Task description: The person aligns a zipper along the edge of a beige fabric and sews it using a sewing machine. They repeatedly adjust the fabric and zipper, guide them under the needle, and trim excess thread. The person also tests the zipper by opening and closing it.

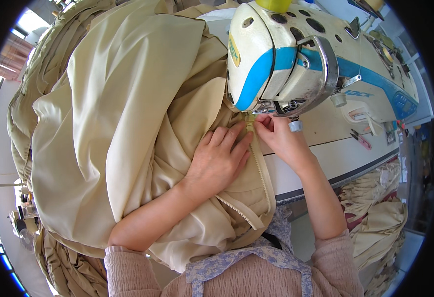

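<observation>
A beige satiny garment [142, 89] is bunched across the left of the sewing table, and its front part lies under the head of a white and blue sewing machine [291, 69]. My left hand [220, 154] rests flat on the cloth with its fingers somewhat spread, pointing toward the needle area. A zipper [260, 166] runs along the garment's edge, between my two hands. Beside the presser foot, my right hand [280, 136] is closed in a pinch at the garment's edge. The machine head partly hides those fingertips, and the needle cannot be made out.
Pink-handled thread snips [362, 140] lie on the white tabletop [296, 173], right of my right hand. More beige garments [380, 227] are heaped below the table's right edge. Another heap of cloth [68, 267] is at lower left. A yellow object [274, 5] tops the machine.
</observation>
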The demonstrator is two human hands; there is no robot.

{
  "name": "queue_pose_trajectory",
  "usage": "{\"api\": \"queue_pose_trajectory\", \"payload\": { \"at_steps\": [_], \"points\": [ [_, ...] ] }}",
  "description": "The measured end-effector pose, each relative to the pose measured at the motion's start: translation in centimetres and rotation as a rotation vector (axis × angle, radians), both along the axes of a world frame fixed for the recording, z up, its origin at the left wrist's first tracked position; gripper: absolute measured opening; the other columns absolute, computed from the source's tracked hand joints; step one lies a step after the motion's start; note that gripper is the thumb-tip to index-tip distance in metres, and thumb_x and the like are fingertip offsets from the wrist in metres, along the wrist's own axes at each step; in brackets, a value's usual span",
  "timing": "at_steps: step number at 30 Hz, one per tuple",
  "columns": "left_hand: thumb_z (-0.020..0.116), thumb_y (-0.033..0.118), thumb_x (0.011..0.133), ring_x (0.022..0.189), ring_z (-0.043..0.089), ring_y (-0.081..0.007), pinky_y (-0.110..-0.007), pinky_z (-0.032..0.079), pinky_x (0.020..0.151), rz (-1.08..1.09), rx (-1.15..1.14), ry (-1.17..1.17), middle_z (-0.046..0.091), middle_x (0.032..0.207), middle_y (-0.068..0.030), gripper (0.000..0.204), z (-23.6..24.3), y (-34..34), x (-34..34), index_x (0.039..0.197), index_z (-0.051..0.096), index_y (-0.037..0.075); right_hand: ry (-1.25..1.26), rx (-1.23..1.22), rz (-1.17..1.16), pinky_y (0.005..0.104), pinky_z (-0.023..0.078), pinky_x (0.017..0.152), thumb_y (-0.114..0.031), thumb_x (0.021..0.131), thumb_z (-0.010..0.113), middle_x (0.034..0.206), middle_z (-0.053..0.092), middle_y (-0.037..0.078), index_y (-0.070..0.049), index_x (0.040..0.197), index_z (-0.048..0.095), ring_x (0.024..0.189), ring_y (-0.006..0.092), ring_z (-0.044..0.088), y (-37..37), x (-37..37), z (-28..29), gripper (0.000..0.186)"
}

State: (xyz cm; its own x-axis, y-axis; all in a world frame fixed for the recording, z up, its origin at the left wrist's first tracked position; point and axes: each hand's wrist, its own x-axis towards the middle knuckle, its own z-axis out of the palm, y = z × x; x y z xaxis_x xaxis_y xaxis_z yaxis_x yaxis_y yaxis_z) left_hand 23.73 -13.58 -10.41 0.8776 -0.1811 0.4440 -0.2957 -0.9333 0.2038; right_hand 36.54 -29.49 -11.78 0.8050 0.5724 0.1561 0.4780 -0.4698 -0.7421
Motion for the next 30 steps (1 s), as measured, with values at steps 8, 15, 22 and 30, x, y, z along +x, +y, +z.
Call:
{"api": "queue_pose_trajectory", "payload": {
  "at_steps": [8,15,22,30],
  "points": [
    [0.073,0.015,0.084,0.100,0.058,-0.0280,-0.040,0.051,0.087,-0.010,-0.036,0.015,0.062,0.133,-0.0124,0.045,0.1,0.1,0.1,0.128,0.066,0.007,-0.035,-0.032,-0.012,0.0430,0.056,0.066,-0.017,0.090,0.070,0.078,0.073,0.015,-0.001,0.084,0.070,0.073,0.0345,0.071,0.1,0.3,-0.4,0.017],
    [0.073,0.015,0.083,0.102,0.059,-0.0279,-0.039,0.053,0.084,-0.022,-0.028,-0.025,0.063,0.129,-0.0140,0.040,0.1,0.9,0.9,0.122,0.068,0.004,-0.098,-0.155,-0.040,0.0435,0.057,0.064,-0.024,0.089,0.072,0.074,0.073,0.014,-0.003,0.082,0.072,0.068,0.0339,0.071,0.7,0.7,1.0,0.022],
    [0.072,0.016,0.083,0.102,0.059,-0.0274,-0.039,0.053,0.083,-0.023,-0.029,-0.022,0.064,0.129,-0.0150,0.040,0.0,1.2,1.0,0.121,0.068,0.002,-0.030,-0.104,-0.034,0.0433,0.056,0.065,-0.023,0.088,0.074,0.076,0.073,0.013,-0.003,0.085,0.072,0.070,0.0333,0.072,0.6,1.1,-0.3,0.021],
    [0.073,0.014,0.083,0.100,0.060,-0.0301,-0.041,0.054,0.085,-0.024,-0.059,0.005,0.064,0.130,-0.0129,0.043,0.1,1.5,1.5,0.125,0.067,0.005,-0.036,-0.101,-0.009,0.0380,0.053,0.070,-0.018,0.093,0.071,0.084,0.072,0.010,0.001,0.098,0.068,0.075,0.0207,0.065,0.7,1.3,0.3,0.020]
  ]
}}
